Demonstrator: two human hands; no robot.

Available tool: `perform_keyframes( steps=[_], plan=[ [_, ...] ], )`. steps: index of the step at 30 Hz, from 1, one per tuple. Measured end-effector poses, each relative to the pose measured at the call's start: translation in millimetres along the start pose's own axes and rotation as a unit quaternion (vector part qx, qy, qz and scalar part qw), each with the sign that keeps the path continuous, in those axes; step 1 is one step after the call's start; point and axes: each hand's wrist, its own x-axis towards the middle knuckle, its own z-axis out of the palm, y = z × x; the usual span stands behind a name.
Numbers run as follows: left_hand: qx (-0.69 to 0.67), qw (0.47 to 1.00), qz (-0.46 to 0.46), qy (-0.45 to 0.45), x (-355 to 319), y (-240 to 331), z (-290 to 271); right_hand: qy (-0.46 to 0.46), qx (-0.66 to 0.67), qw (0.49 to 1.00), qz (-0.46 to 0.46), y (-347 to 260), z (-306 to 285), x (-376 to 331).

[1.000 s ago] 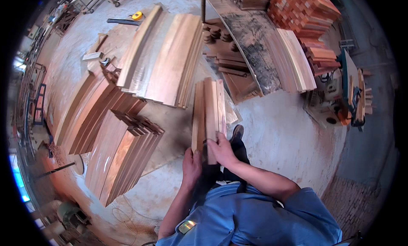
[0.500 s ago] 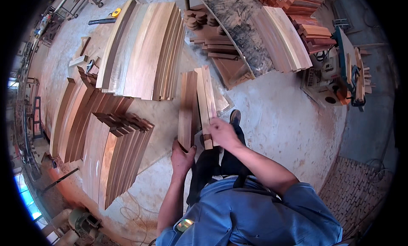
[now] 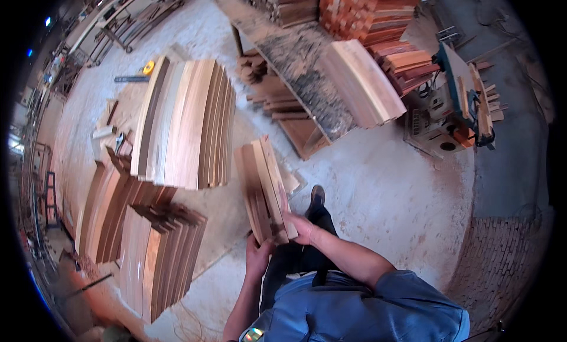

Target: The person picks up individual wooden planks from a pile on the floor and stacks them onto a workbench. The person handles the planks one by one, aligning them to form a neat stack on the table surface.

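Note:
Several wooden boards (image 3: 255, 191) stand on end in front of me, close together and leaning slightly, with their near ends between my hands. My left hand (image 3: 258, 256) is closed round the lower left corner of these boards, thumb on the near end. On the other side, my right hand (image 3: 299, 228) is closed against the right-hand board, its fingers partly hidden behind the wood. A dark narrow gap shows between the boards. To their left rises a large stack of pale boards (image 3: 184, 123), apart from both hands.
Two more board stacks (image 3: 168, 271) (image 3: 100, 215) stand at the near left. A dusty black-topped table (image 3: 295, 64) holds other boards (image 3: 366, 85). Reddish lumber (image 3: 369, 17) is piled behind it. A machine with a green top (image 3: 455, 76) stands at the right. A yellow tape measure (image 3: 149, 66) lies far left.
My right hand has come down and in against the boards' lower right side. The boards now sit closer together, tilted left at the top. The view has shifted, showing more of the far side.

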Motion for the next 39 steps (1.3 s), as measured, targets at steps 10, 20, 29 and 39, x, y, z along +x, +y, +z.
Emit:
perform_keyframes(
  steps=[10, 20, 29, 39],
  plan=[
    [-0.114, 0.99, -0.048, -0.065, 32, 42, 44, 0.049, -0.027, 0.994, -0.097, -90, -12, -77],
    [0.058, 0.997, 0.059, 0.008, 239, 179, 153, 0.066, -0.018, 0.981, -0.18, -320, -2, -12],
    [0.436, 0.882, 0.094, 0.151, 407, 265, 231, 0.12, 0.095, 0.95, -0.271, -452, -23, 103],
    [0.495, 0.841, 0.124, 0.178, 449, 285, 230, 0.163, 0.341, 0.887, -0.267, -479, -10, 129]
  ],
)
